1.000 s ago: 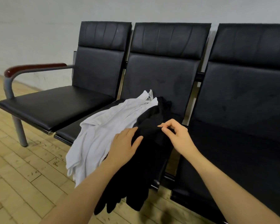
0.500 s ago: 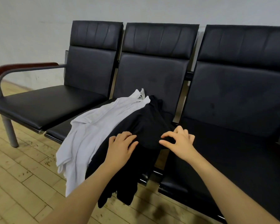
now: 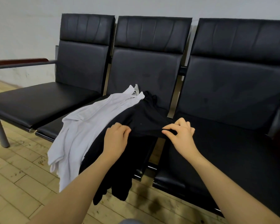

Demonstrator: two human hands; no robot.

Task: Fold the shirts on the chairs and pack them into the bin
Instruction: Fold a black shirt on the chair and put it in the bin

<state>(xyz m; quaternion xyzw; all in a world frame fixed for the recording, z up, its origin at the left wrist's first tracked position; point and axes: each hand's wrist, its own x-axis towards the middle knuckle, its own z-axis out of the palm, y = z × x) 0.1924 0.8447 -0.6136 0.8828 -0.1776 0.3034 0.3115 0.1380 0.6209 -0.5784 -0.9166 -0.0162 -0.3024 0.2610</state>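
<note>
A white shirt [image 3: 87,126] and a black shirt [image 3: 145,117] lie draped over the middle chair seat [image 3: 53,128], both hanging off its front edge toward the floor. My left hand [image 3: 116,139] grips the black shirt's fabric with curled fingers near the seat's front. My right hand [image 3: 179,135] pinches the same black shirt between thumb and forefinger, at the gap to the right chair. The cloth is stretched between the two hands. No bin is in view.
Three black padded chairs stand joined in a row against a pale wall: left seat [image 3: 39,102], right seat [image 3: 225,151]. A wooden-topped armrest [image 3: 19,62] ends the row at left. Pale wooden floor [image 3: 14,183] runs in front.
Both hands have closed on the black shirt and drawn its fabric taut between them. The right hand shifted right and lower; the view came closer to the chairs.
</note>
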